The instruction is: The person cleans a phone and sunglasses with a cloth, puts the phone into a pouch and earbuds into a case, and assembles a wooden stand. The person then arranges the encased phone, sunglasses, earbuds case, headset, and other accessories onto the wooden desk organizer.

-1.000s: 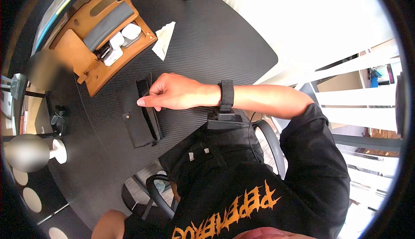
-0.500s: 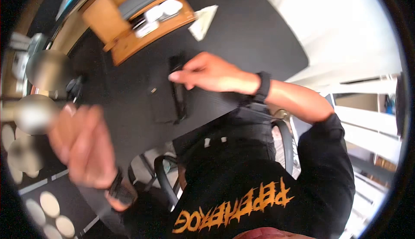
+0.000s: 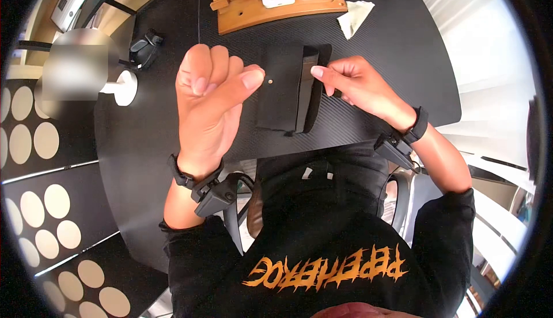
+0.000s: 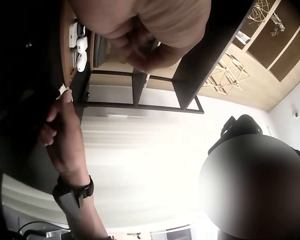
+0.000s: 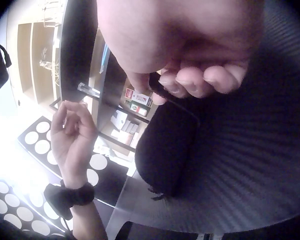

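Observation:
A flat black pouch [image 3: 279, 105] with a small metal snap [image 3: 271, 81] lies on the dark desk, its open side turned to the right. My right hand [image 3: 366, 88] is at that side, thumb and fingers pinching the pouch's dark edge. In the right wrist view this pinched edge [image 5: 162, 89] shows between thumb and fingertips, and the pouch body hangs over below it. My left hand [image 3: 210, 96] is raised left of the pouch, fingers curled in and thumb pointing at the snap, with nothing visible in its grasp.
Behind the pouch stands a wooden desk organizer [image 3: 276, 14] holding white cases. A pale cloth [image 3: 356, 18] lies beside it. At the left are a white round base [image 3: 125, 88] and a black device [image 3: 145, 47]. The desk's front edge runs close to my body.
My left hand has come in from the lower left and stopped beside the pouch. The right hand stays at the pouch's edge, while the head view has swung left.

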Demonstrator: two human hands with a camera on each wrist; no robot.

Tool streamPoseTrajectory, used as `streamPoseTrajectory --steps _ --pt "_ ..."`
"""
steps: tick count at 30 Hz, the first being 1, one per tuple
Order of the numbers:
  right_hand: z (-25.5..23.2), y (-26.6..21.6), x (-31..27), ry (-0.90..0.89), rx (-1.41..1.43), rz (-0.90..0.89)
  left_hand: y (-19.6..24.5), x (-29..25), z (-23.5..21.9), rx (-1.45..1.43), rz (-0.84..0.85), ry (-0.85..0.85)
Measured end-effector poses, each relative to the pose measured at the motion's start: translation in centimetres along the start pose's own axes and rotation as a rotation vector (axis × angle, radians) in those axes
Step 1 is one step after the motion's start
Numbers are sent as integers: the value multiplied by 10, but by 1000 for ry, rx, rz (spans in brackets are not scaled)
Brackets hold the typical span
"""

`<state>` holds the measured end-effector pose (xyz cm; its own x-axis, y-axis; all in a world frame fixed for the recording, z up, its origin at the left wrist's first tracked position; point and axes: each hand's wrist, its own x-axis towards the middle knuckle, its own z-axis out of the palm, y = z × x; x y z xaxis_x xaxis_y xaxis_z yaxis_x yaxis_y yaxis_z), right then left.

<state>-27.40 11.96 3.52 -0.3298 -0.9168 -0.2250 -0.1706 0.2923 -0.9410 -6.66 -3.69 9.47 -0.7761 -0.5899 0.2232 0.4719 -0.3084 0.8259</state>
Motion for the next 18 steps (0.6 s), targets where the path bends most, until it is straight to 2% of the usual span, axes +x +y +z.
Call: streamPoseTrajectory --steps 4,18 --pt "-1 2 -1 2 2 21 -2 -1 5 -1 13 28" --pt "3 4 -1 43 37 29 -5 -1 6 -8 41 -62"
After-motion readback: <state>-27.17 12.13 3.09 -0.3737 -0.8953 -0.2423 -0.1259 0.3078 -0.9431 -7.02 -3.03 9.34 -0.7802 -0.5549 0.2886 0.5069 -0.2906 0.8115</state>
